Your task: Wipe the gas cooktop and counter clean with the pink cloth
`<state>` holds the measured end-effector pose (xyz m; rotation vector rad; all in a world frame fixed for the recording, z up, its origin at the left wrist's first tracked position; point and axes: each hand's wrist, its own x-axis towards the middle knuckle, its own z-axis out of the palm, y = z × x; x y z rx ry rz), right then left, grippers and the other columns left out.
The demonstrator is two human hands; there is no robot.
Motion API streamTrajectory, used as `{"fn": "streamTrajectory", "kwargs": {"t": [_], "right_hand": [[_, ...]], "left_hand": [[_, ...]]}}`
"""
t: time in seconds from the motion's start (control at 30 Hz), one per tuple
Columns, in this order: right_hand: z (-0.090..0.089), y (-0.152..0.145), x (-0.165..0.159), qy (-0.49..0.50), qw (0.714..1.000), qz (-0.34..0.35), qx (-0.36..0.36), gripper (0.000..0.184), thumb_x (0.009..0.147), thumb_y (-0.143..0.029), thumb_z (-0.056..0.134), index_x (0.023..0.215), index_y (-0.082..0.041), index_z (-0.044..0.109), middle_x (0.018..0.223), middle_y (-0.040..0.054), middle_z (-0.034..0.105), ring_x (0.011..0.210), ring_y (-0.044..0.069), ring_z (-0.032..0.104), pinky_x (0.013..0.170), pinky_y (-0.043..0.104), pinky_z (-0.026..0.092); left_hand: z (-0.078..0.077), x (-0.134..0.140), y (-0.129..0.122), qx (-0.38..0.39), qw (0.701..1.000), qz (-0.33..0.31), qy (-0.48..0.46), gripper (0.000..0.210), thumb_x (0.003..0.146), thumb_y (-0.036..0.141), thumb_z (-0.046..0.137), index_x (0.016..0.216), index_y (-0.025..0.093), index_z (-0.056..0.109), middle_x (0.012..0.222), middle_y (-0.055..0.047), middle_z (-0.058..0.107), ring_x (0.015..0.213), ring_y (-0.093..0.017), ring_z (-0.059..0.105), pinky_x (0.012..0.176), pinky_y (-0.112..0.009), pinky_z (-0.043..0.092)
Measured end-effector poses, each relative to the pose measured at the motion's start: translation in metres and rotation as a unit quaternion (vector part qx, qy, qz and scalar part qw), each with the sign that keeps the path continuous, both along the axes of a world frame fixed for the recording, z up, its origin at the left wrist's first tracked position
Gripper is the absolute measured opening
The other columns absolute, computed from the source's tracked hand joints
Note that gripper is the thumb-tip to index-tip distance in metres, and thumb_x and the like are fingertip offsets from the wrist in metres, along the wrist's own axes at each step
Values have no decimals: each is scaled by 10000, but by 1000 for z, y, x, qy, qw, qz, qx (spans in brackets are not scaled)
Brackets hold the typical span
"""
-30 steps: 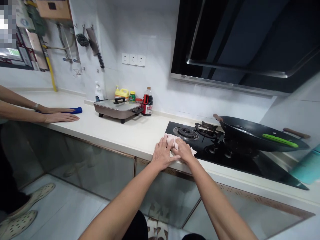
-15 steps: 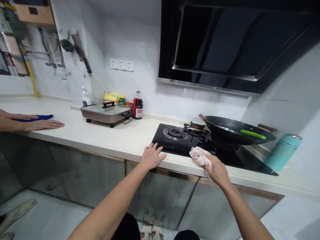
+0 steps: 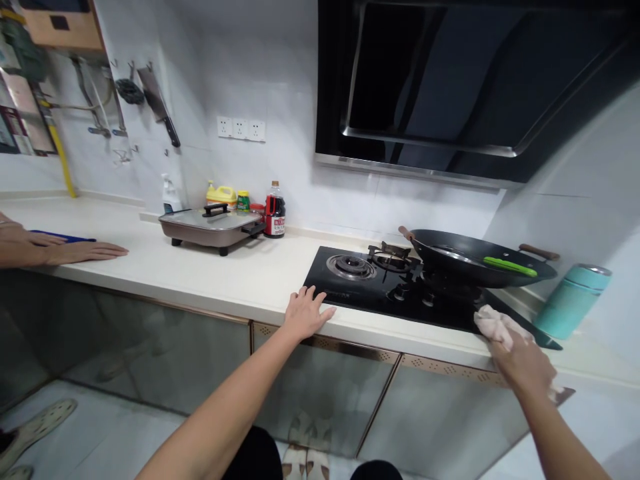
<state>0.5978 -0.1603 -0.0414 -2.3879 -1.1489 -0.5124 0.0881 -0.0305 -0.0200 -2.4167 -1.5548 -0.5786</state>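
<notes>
My left hand (image 3: pixel 306 315) lies with fingers spread on the front edge of the white countertop (image 3: pixel 240 277), its fingertips at the left front corner of the black gas stove (image 3: pixel 345 290). A bunched whitish cloth (image 3: pixel 495 325) is in my right hand (image 3: pixel 525 360), pressed on the stove's front right part. Behind the cloth, a black wok (image 3: pixel 463 267) with a bright green-handled utensil (image 3: pixel 510 267) in it sits on the right burner. Just right of my right hand stands a turquoise flask (image 3: pixel 573 300), looking tilted in this view.
Another person's hands (image 3: pixel 83 252) rest on the counter at far left, by a blue cloth (image 3: pixel 63 237). An electric pan with glass lid (image 3: pixel 210 227) and a soy sauce bottle (image 3: pixel 275 212) stand at the back. A cleaver (image 3: pixel 157 103) hangs on the wall; the range hood (image 3: pixel 425 87) juts out above.
My right hand has moved the cloth rightward along the stove's front edge, towards the flask. My left hand stays in place. The other person's blue cloth has shifted slightly left.
</notes>
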Motion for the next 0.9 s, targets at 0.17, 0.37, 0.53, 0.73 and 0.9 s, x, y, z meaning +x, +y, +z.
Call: {"fn": "streamTrajectory", "kwargs": {"t": [0.17,0.37,0.53,0.73,0.9], "right_hand": [[6,15,-114,6,999,34,-24,566,953,-492,451,1470,-300,576,1368,184,600,1212,389,582,927,521,488],[29,52,-283,12,979,191,-66,559,1014,-598,406,1486,-341,558,1499,158,478,1317,368,485,1084,550,367],[36,84,-370,65,946,310,-72,562,1073,-521,246,1537,-335,503,1598,120,411,1438,331,389,1171,530,291],[37,109,-376,231,838,493,-17,664,1063,-574,195,1635,-255,306,1652,75,378,1510,248,343,1239,461,265],[31,96,-272,198,834,513,37,651,1032,-629,245,1379,-237,632,1482,95,569,1407,249,487,1210,433,350]], "left_hand": [[1,3,1,7,1000,0,-2,634,1007,636,380,1441,221,585,1529,-178,531,1374,-379,465,1074,-547,397],[0,-1,1,0,999,-21,-43,621,1002,656,383,1413,249,608,1498,-148,569,1381,-376,461,1095,-557,394],[-1,-7,4,0,993,-56,-109,500,1066,472,301,1477,288,518,1521,-74,567,1387,-266,492,1108,-487,416],[0,-13,6,-4,987,-36,-157,568,1033,455,419,1553,227,420,1622,-114,441,1480,-244,402,1200,-436,345],[12,0,-13,20,991,-26,-130,596,965,494,574,1512,266,509,1701,-118,276,1550,-328,251,1240,-515,270]]}}
